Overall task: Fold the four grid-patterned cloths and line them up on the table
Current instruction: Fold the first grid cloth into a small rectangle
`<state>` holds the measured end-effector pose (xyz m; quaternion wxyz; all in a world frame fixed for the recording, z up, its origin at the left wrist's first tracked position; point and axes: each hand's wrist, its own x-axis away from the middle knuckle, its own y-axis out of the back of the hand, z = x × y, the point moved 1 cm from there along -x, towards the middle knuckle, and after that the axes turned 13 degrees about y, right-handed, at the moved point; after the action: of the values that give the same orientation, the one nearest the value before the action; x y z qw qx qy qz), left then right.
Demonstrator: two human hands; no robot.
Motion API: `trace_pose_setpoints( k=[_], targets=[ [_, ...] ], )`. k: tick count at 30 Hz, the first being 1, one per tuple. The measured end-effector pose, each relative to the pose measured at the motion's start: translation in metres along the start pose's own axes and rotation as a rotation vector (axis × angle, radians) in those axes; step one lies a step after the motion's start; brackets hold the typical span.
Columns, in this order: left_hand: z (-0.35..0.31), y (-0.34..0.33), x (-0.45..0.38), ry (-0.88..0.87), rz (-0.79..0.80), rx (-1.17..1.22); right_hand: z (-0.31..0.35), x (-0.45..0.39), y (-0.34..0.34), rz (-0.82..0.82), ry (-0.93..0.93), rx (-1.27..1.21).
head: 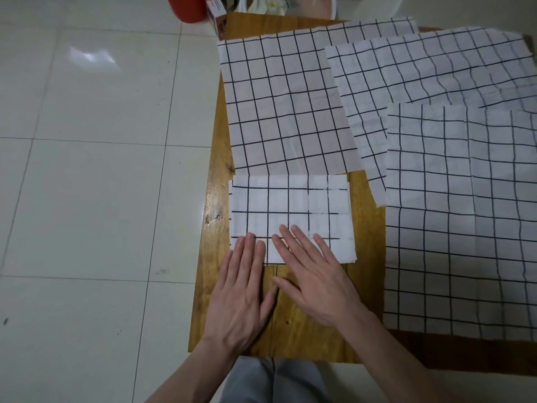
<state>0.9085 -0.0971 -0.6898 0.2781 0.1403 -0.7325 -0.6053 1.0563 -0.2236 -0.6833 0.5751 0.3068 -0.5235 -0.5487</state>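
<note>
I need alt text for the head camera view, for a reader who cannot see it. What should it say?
Two open hands, the left hand and the right hand, press flat on the near edge of a folded grid cloth on a wooden table. Three unfolded grid cloths lie spread and overlapping behind and to the right.

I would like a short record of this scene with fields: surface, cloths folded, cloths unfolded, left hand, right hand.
surface: wooden table
cloths folded: one folded cloth, near the table's left edge
cloths unfolded: three, a far left cloth, a far right cloth, a near right cloth, overlapping
left hand: flat, fingertips on the folded cloth
right hand: flat, fingers on the folded cloth
</note>
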Motion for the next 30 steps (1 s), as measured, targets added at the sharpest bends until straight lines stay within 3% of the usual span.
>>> trace_pose_setpoints(
  k=[5, 12, 18, 24, 30],
  targets=[
    [0.004, 0.004, 0.0, -0.003, 0.025, -0.048, -0.002, 0.001, -0.001, -0.026, -0.049, -0.005],
    [0.008, 0.006, 0.001, -0.006, 0.026, -0.073, -0.031, 0.029, -0.005, -0.04, -0.268, -0.013],
    [0.002, 0.01, 0.004, 0.043, 0.051, -0.044, -0.025, 0.029, -0.002, -0.082, -0.317, -0.021],
    [-0.017, 0.016, 0.008, -0.088, -0.025, -0.003, 0.022, 0.036, -0.006, -0.124, -0.06, -0.001],
    [-0.012, 0.006, 0.011, -0.172, 0.029, -0.016, 0.031, 0.043, -0.026, -0.057, -0.063, -0.034]
  ],
)
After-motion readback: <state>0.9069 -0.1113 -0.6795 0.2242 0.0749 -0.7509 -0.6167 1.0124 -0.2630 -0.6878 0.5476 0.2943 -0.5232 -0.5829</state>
